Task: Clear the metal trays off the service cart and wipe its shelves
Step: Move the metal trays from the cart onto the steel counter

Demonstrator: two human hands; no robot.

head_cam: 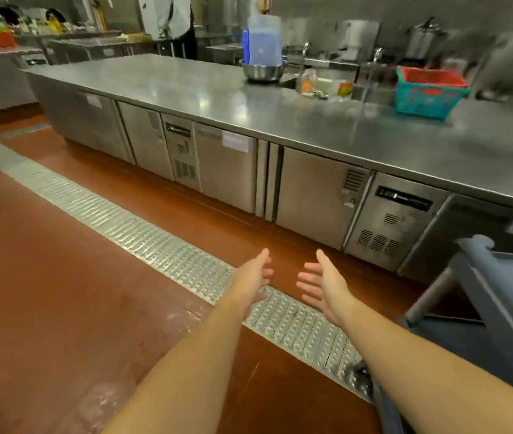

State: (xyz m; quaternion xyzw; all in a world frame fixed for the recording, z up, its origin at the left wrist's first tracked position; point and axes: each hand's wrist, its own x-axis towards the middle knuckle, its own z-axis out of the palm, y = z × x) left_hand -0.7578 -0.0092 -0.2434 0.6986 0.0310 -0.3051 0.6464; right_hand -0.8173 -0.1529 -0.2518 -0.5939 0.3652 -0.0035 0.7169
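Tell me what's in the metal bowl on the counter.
A translucent jug with a blue handle stands in the metal bowl. It covers the bowl's inside; anything beneath is hidden.

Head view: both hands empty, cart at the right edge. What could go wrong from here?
1. The cart is mostly out of frame, its load unseen; the left hand and right hand, both open, reach forward, not toward it, so a grab might be blind.
2. What looks like its wheel sits by the floor grate and could snag if rolled.

The service cart (511,283) runs off the right edge — the jug (264,42) beyond is motion-blurred.
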